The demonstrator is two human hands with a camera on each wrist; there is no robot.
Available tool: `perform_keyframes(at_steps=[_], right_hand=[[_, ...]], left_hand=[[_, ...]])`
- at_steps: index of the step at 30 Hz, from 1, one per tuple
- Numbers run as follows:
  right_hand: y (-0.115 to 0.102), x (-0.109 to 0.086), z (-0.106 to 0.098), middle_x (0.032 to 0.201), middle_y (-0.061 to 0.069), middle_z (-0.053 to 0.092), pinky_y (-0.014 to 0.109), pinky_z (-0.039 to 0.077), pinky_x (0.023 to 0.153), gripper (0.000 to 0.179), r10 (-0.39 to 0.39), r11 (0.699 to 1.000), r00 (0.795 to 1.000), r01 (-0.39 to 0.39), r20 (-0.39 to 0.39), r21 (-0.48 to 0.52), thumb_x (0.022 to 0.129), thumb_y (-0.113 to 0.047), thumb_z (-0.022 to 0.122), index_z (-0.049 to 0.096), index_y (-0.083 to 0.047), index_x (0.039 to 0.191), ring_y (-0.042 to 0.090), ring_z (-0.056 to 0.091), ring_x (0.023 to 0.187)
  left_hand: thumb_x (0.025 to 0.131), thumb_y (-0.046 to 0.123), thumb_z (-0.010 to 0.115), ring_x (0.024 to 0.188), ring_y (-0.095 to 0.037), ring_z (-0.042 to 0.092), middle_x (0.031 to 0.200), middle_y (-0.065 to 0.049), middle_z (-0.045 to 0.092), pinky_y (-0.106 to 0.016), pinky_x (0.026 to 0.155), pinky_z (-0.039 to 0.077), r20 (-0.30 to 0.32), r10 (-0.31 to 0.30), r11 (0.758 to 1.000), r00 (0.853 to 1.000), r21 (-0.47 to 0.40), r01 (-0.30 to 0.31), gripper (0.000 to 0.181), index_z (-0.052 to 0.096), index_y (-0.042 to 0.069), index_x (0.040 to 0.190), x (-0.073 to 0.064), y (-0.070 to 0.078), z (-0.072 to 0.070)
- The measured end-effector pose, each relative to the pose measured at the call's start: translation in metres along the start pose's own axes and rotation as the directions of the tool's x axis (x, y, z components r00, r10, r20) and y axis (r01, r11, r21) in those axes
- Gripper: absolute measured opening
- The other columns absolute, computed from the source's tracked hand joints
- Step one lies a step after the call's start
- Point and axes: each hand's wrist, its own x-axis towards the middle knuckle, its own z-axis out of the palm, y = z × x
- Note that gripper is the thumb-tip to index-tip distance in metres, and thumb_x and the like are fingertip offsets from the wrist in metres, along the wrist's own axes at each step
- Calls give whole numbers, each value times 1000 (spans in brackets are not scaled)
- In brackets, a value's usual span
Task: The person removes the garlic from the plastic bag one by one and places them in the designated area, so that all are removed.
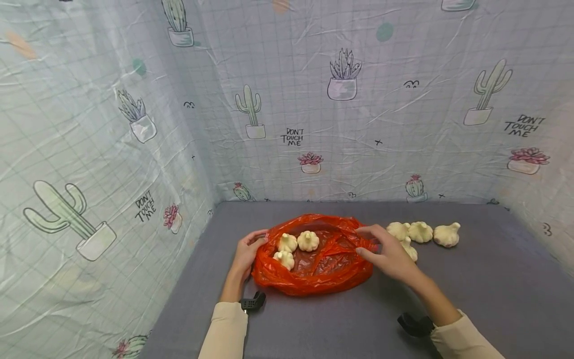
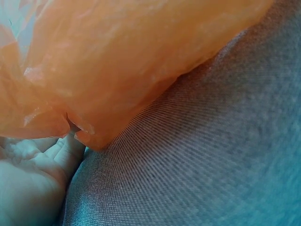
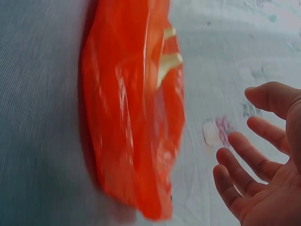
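A red plastic bag (image 1: 314, 286) lies on the grey table with its mouth spread wide. Three garlic bulbs (image 1: 308, 241) sit inside, toward its left end. My left hand (image 1: 244, 253) holds the bag's left rim between thumb and fingers; in the left wrist view, the orange-looking plastic hides most of its fingers. Over at the right rim, my right hand (image 1: 389, 253) has its fingers spread and holds nothing. The right wrist view shows this hand (image 3: 263, 165) apart from the bag (image 3: 122, 103). Just beyond it, several more garlic bulbs (image 1: 420, 232) lie on the table.
The grey table (image 1: 314, 329) runs back to a hanging cloth (image 1: 287, 99) printed with cacti. More of this cloth closes off the left side. One garlic bulb (image 1: 447, 235) lies a little apart at the right of the loose group.
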Motion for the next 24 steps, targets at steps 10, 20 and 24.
perform_keyframes(at_steps=[10, 20, 24], right_hand=[[-12, 24, 45, 127, 9, 67, 56, 52, 97, 40, 72, 993, 994, -80, 85, 91, 91, -19, 77, 65, -14, 129, 33, 64, 115], [0, 51, 88, 135, 12, 64, 57, 47, 107, 49, 173, 979, 972, -187, 161, 77, 90, -22, 79, 62, -10, 135, 34, 58, 128], [4, 60, 97, 132, 14, 65, 54, 50, 103, 52, 171, 978, 969, -189, 181, 88, 89, -23, 80, 61, -7, 135, 34, 62, 122]], left_hand=[[98, 18, 67, 109, -19, 67, 126, -9, 69, -32, 94, 58, -3, -5, 1000, 1000, 5, 5, 30, 71, 13, 128, 1, -1, 0], [98, 18, 67, 109, -18, 67, 125, -8, 70, -32, 94, 57, 3, -4, 1000, 1000, 8, 4, 30, 71, 12, 128, 0, 1, 0], [98, 17, 66, 109, -18, 67, 124, -7, 70, -31, 92, 57, 3, 0, 1000, 1000, 4, 0, 29, 71, 13, 127, 1, 0, 0]])
